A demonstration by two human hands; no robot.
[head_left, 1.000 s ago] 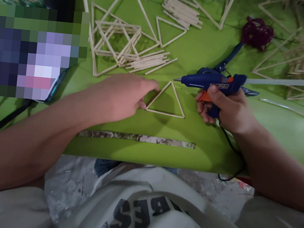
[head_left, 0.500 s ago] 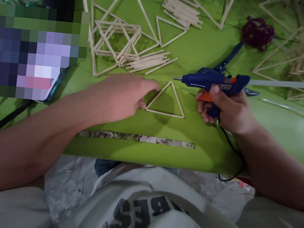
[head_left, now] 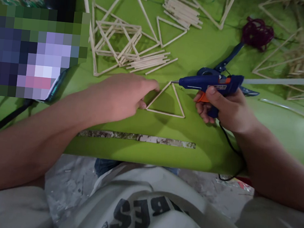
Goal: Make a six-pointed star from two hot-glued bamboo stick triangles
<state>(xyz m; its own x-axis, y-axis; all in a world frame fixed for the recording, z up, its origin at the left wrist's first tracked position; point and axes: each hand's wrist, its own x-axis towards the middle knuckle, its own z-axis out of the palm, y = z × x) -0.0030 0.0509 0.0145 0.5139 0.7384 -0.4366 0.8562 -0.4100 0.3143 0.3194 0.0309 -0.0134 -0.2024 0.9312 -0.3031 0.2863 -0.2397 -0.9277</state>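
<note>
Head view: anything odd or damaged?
The strip by the table's near edge: its surface is blotched dark and pale, so it looks worn, though that could be its pattern. Nothing stands out on the triangle or glue gun.

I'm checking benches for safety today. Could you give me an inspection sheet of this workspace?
Surface: green tabletop, crowded toward the far side.
Job's things: stick triangle, lying flat; glue gun, nozzle at the triangle's far corner.
Clutter: loose sticks, other stick frames, purple tangle, patterned strip.
Grips: left grip at the triangle's left side; right grip around the glue gun.
Cables: black cord below the right grip, reaching the table's front edge.
Surroundings: grey floor, littered.
</note>
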